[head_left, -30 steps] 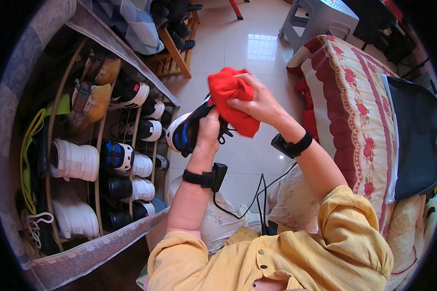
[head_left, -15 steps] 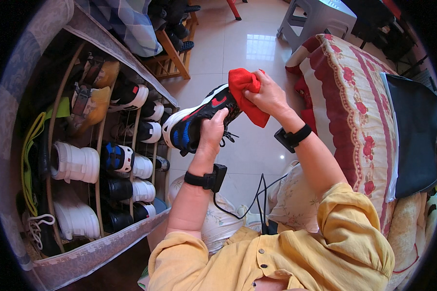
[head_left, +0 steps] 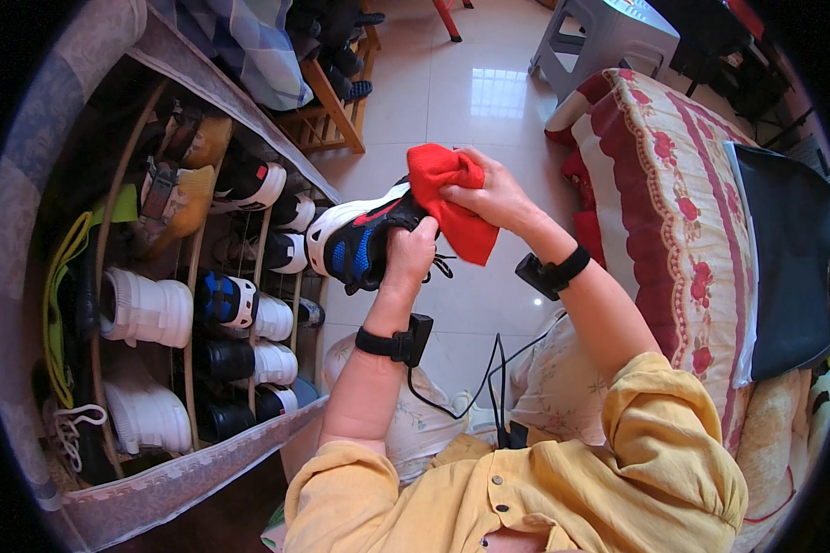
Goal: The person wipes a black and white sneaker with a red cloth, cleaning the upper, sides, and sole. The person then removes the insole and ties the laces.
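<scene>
While the fabric-sided shoe rack point(head_left: 203, 473) on our left has stayed put, what has changed is all in our hands. Across the rack's rods sit rows of footwear: two bulky white shoes point(head_left: 148, 313) nearest us, a yellowish pair point(head_left: 177, 198) above them, and a blue-and-black shoe with a white heel point(head_left: 229, 300) much like ours. Beyond it, a smaller wooden rack point(head_left: 344, 120) holds dark footwear, too dim to tell apart.

Smaller again, the black-and-blue shoe point(head_left: 349, 247) we are holding is up over the tiled floor point(head_left: 401, 101), just right of the fabric-sided rack. Half a second ago the red cloth point(head_left: 433, 173) was farther right; now it has come back left and hides the toe, so we judge it is passing to and fro over the front, with that part still being worked.

Our right hand point(head_left: 496, 195) pinches the bunched cloth, thumb on top. Our left hand point(head_left: 412, 251) grips the shoe at its opening; most of those fingers are hidden. Smallest, black laces point(head_left: 444, 267) dangle loose below.
</scene>
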A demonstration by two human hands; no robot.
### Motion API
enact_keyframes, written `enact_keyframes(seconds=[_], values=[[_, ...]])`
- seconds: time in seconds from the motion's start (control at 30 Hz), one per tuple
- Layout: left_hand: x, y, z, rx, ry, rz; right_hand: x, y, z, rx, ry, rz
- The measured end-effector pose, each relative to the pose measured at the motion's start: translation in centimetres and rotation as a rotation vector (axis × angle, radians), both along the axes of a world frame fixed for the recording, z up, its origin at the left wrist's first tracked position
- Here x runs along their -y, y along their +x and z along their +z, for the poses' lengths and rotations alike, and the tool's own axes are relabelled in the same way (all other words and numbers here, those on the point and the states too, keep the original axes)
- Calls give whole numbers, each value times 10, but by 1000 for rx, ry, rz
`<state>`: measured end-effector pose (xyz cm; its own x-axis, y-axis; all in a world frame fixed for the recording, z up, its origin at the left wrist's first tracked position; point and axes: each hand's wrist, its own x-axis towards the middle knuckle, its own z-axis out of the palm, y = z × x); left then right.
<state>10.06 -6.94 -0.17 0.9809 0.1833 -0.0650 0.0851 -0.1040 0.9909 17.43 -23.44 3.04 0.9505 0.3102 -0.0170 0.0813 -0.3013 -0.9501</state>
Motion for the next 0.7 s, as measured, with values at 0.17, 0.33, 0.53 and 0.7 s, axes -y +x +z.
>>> enact_keyframes(seconds=[0.17,0.33,0.53,0.7], values=[[1,1,-2,53,-6,40,18,17,-10,113,-383,-181],[1,6,-14,226,136,-29,12,5,9,97,-208,-132],[1,10,-25,423,596,-216,-8,-16,17,64,28,123],[0,0,-10,174,292,-152,2,2,8,42,-94,61]])
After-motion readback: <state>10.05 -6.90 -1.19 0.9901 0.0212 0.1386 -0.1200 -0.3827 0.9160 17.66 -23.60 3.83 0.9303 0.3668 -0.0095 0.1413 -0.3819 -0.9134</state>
